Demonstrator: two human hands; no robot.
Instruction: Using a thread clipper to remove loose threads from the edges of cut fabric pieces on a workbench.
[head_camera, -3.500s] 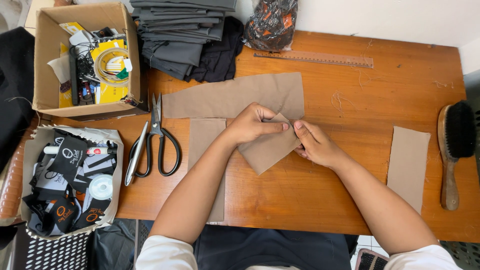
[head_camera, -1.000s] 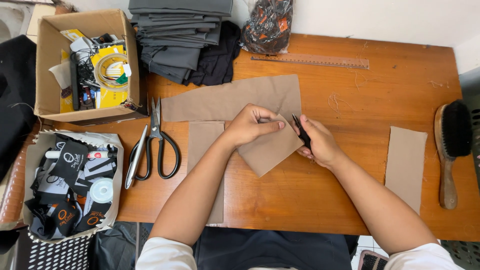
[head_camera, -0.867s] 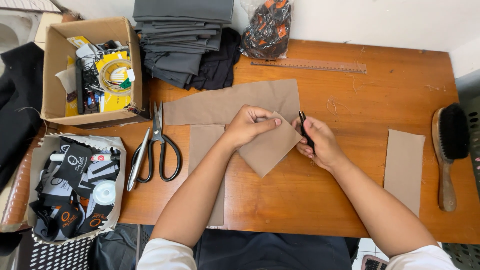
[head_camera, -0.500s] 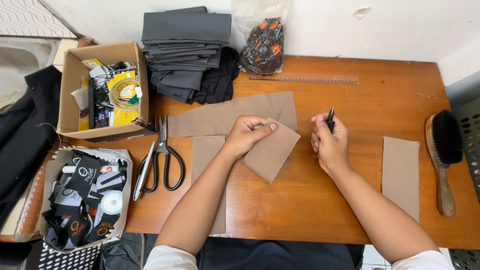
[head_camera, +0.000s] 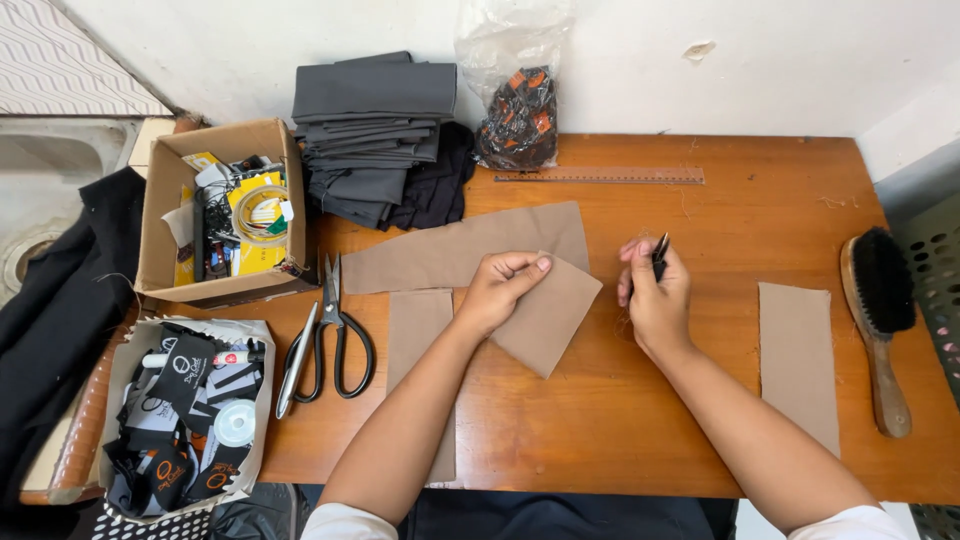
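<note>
My left hand (head_camera: 500, 288) rests on a small folded piece of tan fabric (head_camera: 550, 318), fingers curled over its upper edge. Under it lie a larger tan fabric piece (head_camera: 450, 250) and a long tan strip (head_camera: 415, 340). My right hand (head_camera: 655, 295) is lifted just right of the folded piece and grips small black thread snips (head_camera: 660, 250), their tips pointing up. The two hands are a short gap apart.
Large scissors (head_camera: 330, 335) lie left of the fabric. A cardboard box (head_camera: 160, 215) of supplies and a bag of labels (head_camera: 190, 410) sit at the left. Folded grey cloth (head_camera: 375, 120), a plastic bag (head_camera: 518, 115), a ruler (head_camera: 600, 177), another tan strip (head_camera: 797, 360) and a brush (head_camera: 880, 310) share the wooden table (head_camera: 600, 440).
My right hand has drawn away from the folded fabric to the right, still gripping the snips. My left hand stays on the piece. The view has tilted up, showing more of the wall.
</note>
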